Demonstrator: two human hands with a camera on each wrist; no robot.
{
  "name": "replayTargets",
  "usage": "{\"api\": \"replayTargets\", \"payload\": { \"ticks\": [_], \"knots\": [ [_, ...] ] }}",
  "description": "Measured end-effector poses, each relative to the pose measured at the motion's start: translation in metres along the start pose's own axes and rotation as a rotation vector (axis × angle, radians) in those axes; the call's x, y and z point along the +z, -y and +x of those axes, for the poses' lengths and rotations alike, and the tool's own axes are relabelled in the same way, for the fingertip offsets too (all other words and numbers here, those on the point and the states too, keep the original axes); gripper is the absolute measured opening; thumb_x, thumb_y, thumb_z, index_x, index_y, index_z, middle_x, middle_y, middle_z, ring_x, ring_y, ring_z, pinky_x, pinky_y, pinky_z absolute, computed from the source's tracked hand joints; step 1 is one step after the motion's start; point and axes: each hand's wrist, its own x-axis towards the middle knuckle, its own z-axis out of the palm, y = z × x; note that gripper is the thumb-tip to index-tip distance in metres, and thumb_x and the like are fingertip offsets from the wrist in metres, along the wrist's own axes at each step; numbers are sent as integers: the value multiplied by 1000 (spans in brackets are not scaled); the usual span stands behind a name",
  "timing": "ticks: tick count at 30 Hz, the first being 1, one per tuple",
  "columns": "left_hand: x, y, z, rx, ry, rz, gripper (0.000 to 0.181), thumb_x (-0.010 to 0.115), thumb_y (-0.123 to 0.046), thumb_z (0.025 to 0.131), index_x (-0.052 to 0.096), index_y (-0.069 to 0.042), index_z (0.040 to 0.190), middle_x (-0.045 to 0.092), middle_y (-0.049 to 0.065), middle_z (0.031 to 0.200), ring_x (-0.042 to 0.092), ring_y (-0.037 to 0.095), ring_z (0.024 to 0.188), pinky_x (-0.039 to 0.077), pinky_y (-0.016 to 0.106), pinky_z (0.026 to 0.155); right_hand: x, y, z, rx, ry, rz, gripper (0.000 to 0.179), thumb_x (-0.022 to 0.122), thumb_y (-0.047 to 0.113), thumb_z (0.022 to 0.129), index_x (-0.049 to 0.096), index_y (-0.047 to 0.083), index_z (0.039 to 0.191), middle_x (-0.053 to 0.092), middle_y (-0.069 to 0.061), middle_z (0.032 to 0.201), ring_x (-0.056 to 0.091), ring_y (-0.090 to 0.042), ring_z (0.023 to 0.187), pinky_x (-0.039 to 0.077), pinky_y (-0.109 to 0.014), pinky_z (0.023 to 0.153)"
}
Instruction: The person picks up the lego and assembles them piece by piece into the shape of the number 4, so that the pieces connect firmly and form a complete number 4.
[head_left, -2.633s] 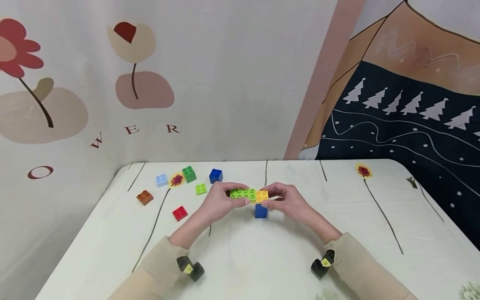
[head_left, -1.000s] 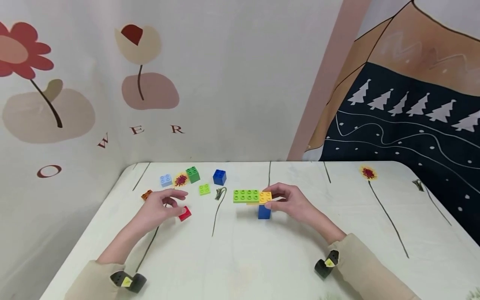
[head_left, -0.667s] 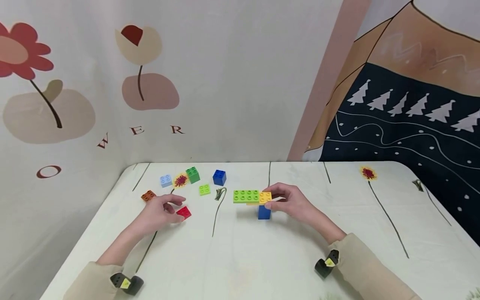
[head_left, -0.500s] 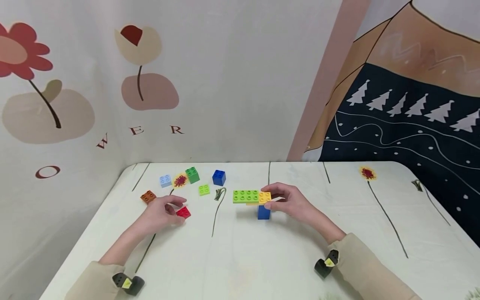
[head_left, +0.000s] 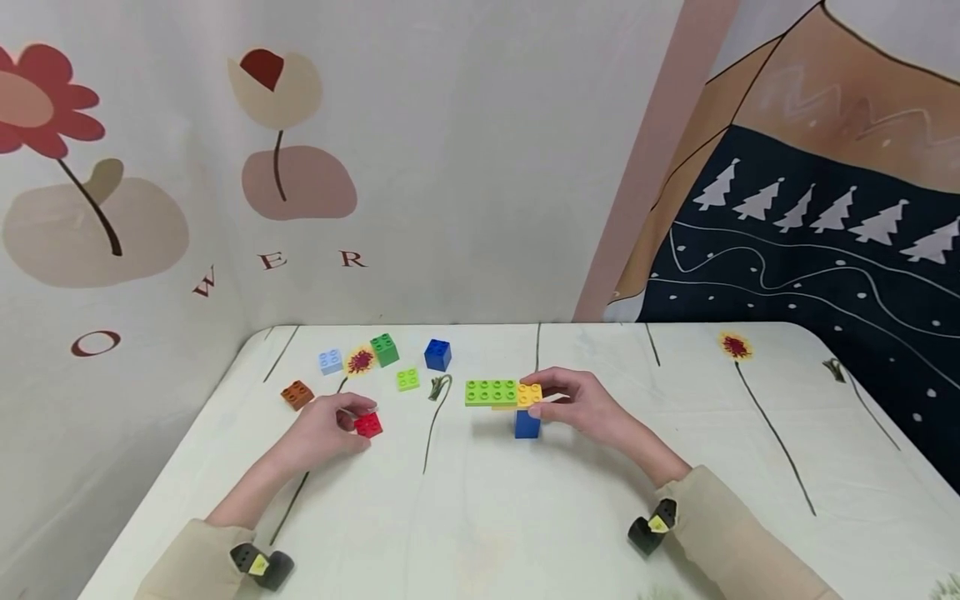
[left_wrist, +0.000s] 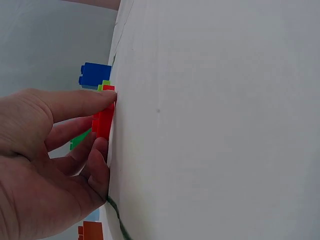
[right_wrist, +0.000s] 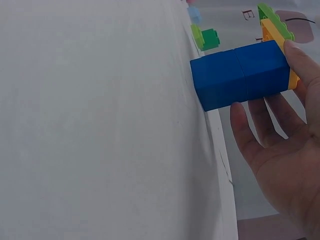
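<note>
red plastic brick, small and squarish (head_left: 368,426), sits at the table (head_left: 480,517), pinched between thumb and fingers of the left hand (head_left: 322,429). right hand (head_left: 583,406) grips the top of a stepped plastic build (head_left: 519,394): two-brick blue column (head_left: 527,424) below its fingers, square yellow studded piece (head_left: 530,392) at its fingertips, long lime-green studded piece (head_left: 491,392) reaching toward the left hand.

risks, my read: lime-green end overhangs the column, so the build could tip that way if the right hand lets go, or a joint could pop under off-centre pressure. red brick is low, a loose pinch could slip.

looks: red brick glossy, studs up, slightly skewed. column upright, top about level.
</note>
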Motion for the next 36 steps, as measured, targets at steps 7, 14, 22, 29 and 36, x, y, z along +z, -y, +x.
{"api": "replayTargets", "payload": {
  "ticks": [7, 14, 22, 29, 36],
  "knots": [
    [0, -2, 0, 14, 21, 4, 38, 77, 0, 84, 70, 0, 121, 66, 9, 108, 57, 25, 93, 53, 36, 78, -1, -1, 0, 2, -2, -6, 40, 76, 8, 93, 67, 1, 131, 67, -12, 123, 61, -26, 110, 55, -27, 90],
    [6, -17, 2, 70, 62, -53, 38, 77, -3, 86, 70, -2, 123, 66, 7, 113, 58, 25, 100, 53, 38, 84, -2, -4, 0, -4, -11, 3, 40, 76, 6, 92, 67, -1, 130, 67, -14, 123, 61, -27, 110, 55, -26, 90],
    [15, -43, 9, 104, 100, -168, 40, 77, -7, 90, 68, -4, 129, 66, 8, 118, 63, 26, 105, 57, 33, 80, 0, -2, 0, -6, -8, 7, 40, 76, 7, 92, 67, 1, 131, 66, -13, 125, 60, -28, 111, 54, -27, 91],
    [23, -63, 17, 153, 126, -259, 41, 76, -6, 91, 66, -2, 131, 65, 8, 119, 63, 25, 106, 56, 30, 80, 0, -2, -1, 3, -14, 5, 40, 76, 6, 92, 68, 2, 131, 67, -12, 124, 61, -28, 111, 55, -27, 91],
    [37, -79, 25, 167, 141, -336, 46, 78, -3, 89, 65, -3, 134, 67, 8, 119, 64, 25, 108, 57, 30, 83, 0, -1, 0, 4, -9, 12, 40, 76, 7, 92, 67, 2, 131, 66, -12, 125, 60, -28, 111, 55, -28, 91]
  ]
}}
